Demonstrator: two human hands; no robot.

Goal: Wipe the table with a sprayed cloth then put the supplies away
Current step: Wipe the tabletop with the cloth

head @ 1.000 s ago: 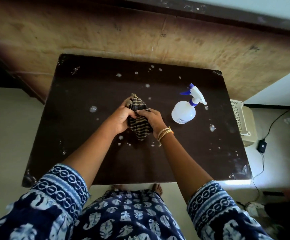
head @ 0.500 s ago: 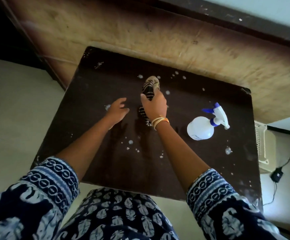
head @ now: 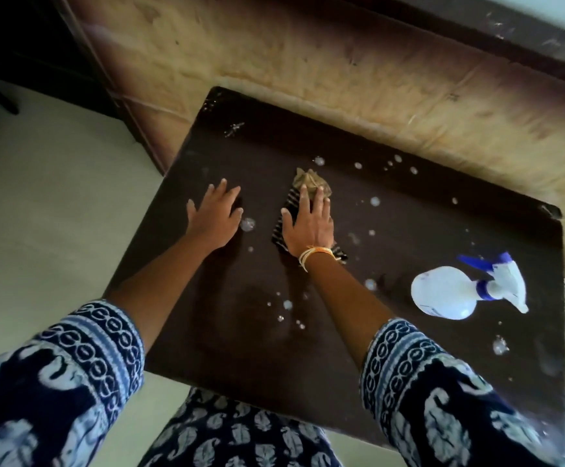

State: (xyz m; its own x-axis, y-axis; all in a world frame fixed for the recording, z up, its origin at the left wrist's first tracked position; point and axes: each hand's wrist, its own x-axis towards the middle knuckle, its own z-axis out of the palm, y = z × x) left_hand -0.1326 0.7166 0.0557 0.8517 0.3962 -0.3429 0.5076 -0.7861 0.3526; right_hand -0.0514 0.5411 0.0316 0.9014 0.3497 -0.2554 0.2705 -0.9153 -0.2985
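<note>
A: On the table (head: pixel 409 382), item one: cloth (head: pixel 308 182), striped, mid-top. Our right hand (head: pixel 309 224) presses it flat, fingers straight and slightly apart.

B: Item two: left hand (head: pixel 214 217), just beside the cloth, palm down on the wood, fingers spread, holding nothing.

A: Item three: bottle (head: pixel 449 293), lying on its side, well right of us. We also log scattered droplets (head: pixel 287 304).

Wooden panel (head: pixel 308 62), pale floor (head: pixel 48 197)
</note>
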